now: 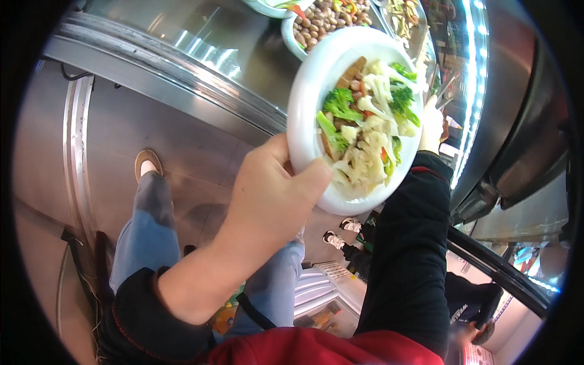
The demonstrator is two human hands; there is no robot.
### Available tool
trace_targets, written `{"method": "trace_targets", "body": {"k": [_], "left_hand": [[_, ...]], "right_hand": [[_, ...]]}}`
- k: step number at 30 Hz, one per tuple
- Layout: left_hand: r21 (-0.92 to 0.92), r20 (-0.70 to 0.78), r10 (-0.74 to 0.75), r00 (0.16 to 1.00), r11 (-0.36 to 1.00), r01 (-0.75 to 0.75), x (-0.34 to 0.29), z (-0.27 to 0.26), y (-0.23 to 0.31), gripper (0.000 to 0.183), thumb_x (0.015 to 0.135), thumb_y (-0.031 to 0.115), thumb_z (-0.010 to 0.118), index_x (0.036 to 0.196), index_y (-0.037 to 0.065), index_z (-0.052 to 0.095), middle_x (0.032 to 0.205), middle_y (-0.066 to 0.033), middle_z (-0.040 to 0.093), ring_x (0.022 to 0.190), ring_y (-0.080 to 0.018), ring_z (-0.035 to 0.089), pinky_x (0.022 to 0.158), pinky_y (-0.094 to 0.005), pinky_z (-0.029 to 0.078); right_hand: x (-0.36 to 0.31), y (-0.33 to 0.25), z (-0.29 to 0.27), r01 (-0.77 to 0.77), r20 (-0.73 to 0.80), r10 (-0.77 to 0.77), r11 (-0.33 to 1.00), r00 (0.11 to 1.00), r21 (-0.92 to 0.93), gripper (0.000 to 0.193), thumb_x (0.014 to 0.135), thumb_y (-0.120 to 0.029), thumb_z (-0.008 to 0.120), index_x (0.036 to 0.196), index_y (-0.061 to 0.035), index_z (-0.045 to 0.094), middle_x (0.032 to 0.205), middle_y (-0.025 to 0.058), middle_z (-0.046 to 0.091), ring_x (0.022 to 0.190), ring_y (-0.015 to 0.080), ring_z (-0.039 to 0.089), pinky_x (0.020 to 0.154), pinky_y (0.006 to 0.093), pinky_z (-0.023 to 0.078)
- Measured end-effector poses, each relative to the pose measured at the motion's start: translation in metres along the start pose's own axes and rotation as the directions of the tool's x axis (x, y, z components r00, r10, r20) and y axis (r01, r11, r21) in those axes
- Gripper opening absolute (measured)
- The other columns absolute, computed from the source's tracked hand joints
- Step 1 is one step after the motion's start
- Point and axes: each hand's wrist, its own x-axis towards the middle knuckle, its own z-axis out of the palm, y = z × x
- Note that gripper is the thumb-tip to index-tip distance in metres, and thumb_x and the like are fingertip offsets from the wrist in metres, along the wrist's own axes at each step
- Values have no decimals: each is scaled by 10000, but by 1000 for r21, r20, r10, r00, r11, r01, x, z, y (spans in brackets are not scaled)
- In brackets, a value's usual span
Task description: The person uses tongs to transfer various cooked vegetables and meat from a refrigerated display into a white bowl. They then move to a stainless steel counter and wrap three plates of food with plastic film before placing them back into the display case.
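Observation:
My left hand (274, 182) grips the near left rim of a white round bowl (302, 103), its thumb over the edge. The bowl is tilted toward me and holds cauliflower (368, 155), broccoli (340, 104), some peanuts and bits of orange-red vegetable. Beyond the bowl's right side, my right hand (432, 126) is partly hidden by it. Its fingers close around slim metal tongs (447, 91), whose far ends I cannot make out clearly. Past the bowl stands a white dish of peanuts (325, 23).
A steel counter (182, 42) runs across the top left, with a tray of pale sliced food (401, 21) at the back. Bright strip lights (474, 91) curve along the right. Below are a tiled floor (201, 164), another person's shoes (334, 239) and a dark-clothed person (468, 304).

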Motion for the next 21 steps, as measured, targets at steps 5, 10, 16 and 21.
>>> {"method": "trace_targets", "body": {"k": [5, 10, 16, 21], "left_hand": [[16, 27, 10, 1000, 1000, -10, 7, -3, -2, 241, 783, 85, 569, 971, -58, 614, 847, -72, 650, 742, -93, 593, 649, -246, 475], [50, 68, 30, 997, 998, -34, 8, -1, 4, 312, 820, 120, 543, 1084, -46, 554, 954, -85, 625, 762, -122, 620, 626, -239, 510], [245, 107, -15, 994, 969, -12, 5, 11, 33, 343, 818, 60, 506, 1144, -40, 476, 1011, -125, 594, 792, -167, 637, 544, -242, 541], [134, 198, -41, 979, 991, 15, -50, 15, 34, 357, 805, 14, 527, 1156, -46, 501, 1065, -145, 587, 914, -236, 625, 694, -343, 572]], "right_hand": [[-17, -10, -8, -362, 50, 387, 800, 921, 479, 408, 906, -310, 441, 1172, -6, 497, 909, 246, 603, 814, 365, 595, 725, 443, 470], [-68, -41, -37, -487, 246, 472, 501, 847, 716, 465, 846, -318, 566, 1130, 48, 527, 838, 190, 637, 722, 294, 623, 683, 381, 487], [-227, -32, -133, -425, 383, 246, 148, 890, 893, 492, 842, -374, 587, 1117, 29, 523, 995, 258, 610, 976, 399, 581, 832, 400, 445], [-388, 30, -208, -416, 377, 177, 342, 909, 843, 510, 852, -407, 573, 1161, -5, 511, 1020, 227, 615, 957, 352, 603, 815, 397, 473]]}}
